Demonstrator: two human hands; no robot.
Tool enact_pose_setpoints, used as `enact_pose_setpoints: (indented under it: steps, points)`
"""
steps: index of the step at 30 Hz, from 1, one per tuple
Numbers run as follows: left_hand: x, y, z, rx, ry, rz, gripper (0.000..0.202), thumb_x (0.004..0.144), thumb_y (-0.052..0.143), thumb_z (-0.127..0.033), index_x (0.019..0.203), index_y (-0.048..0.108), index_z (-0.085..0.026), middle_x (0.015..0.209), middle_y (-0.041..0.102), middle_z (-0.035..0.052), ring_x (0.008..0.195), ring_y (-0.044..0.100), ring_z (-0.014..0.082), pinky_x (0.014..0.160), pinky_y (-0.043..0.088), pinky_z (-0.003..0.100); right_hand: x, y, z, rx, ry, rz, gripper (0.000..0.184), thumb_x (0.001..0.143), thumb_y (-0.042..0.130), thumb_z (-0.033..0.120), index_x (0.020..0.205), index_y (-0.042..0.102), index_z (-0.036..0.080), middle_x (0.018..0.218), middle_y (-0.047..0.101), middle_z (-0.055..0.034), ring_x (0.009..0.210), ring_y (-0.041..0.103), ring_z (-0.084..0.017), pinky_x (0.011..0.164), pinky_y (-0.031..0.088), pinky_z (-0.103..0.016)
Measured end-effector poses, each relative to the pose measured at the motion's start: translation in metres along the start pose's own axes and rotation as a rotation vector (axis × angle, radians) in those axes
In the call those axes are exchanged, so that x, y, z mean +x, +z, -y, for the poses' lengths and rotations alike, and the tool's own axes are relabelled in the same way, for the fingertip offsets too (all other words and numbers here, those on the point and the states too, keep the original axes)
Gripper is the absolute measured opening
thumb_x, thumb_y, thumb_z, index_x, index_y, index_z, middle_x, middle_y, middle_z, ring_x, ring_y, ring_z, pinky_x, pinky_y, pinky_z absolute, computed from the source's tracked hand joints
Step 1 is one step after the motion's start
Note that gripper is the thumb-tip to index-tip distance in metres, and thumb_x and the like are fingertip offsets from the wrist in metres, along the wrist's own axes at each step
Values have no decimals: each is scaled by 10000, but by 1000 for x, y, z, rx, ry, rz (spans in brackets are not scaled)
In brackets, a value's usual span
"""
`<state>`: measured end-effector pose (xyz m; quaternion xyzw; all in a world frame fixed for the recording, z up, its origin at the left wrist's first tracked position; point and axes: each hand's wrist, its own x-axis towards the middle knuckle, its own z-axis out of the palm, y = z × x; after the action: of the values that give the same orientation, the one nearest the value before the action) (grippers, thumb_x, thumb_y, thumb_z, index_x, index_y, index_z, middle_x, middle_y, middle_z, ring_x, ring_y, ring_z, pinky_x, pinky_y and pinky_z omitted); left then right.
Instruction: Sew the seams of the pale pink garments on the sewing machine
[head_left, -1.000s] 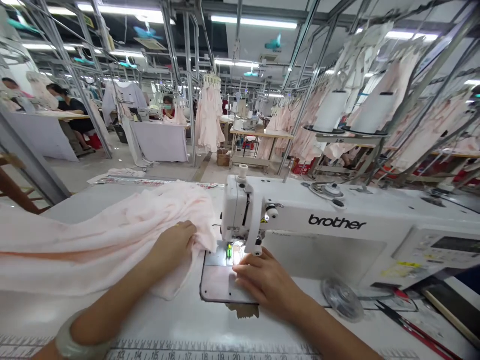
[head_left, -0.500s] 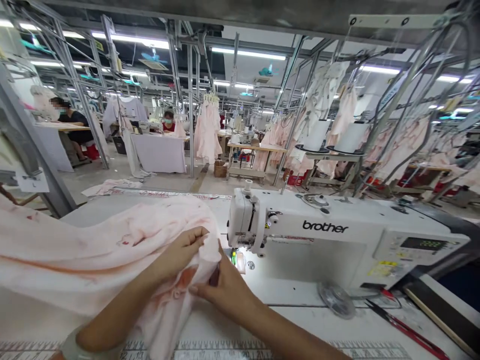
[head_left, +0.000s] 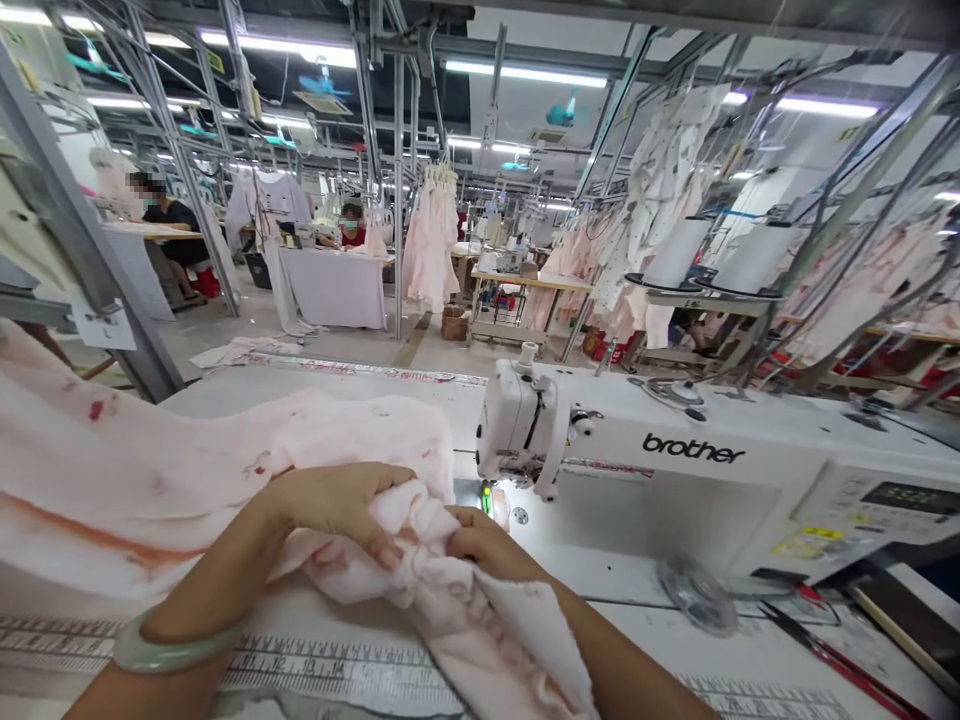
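Note:
Pale pink printed fabric point(head_left: 360, 425) spreads over the left of the sewing table, with a gathered part bunched between my hands. My left hand point(head_left: 349, 505), with a pale green bangle point(head_left: 180, 645) on its wrist, grips the bunch from the left, thumb on top. On the other side my right hand point(head_left: 487, 545) pinches the same fabric; some of its fingers are hidden behind the folds. A loose end of the cloth hangs down toward the table's front edge. Just right of my hands stands a white Brother sewing machine point(head_left: 645, 440), its needle area lit and apart from the fabric.
A printed ruler strip point(head_left: 322, 665) runs along the front edge. Right of my hands lie a clear round bobbin-like disc point(head_left: 697, 595) and red-handled tweezers or snips point(head_left: 832, 650). Thread cones point(head_left: 679, 255) stand behind the machine. Two people sit at far stations among hanging garments point(head_left: 431, 240).
The fabric between my hands is now gathered into a bunch, its loose end swung to the right over my right forearm. My left wrist has turned; the view has shifted slightly left.

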<state>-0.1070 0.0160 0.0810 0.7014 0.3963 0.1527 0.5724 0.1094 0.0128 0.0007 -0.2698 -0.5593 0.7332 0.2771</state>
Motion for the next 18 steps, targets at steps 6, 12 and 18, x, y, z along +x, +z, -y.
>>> enact_pose_setpoints:
  steps: [6,12,18]
  points:
    - [6,-1,8,-104,30,8,325,710,765,-321,991,689,-178,976,701,16,920,624,217,833,496,276,-9,1,10,59,14,53,534,612,844,406,1056,664,170,892,633,-5,768,549,-141,714,434,-246]
    - [5,0,14,-237,36,-113,348,729,769,-361,995,651,-171,947,686,27,897,635,211,825,514,299,-18,0,19,124,114,95,601,561,865,237,1119,645,206,996,674,-5,867,613,-171,807,470,-284]
    - [4,4,15,-329,15,-194,342,772,743,-400,1002,639,-169,921,685,43,829,649,205,745,533,303,-19,-1,21,136,173,104,587,534,874,225,1081,664,191,966,686,-9,838,632,-179,772,490,-282]
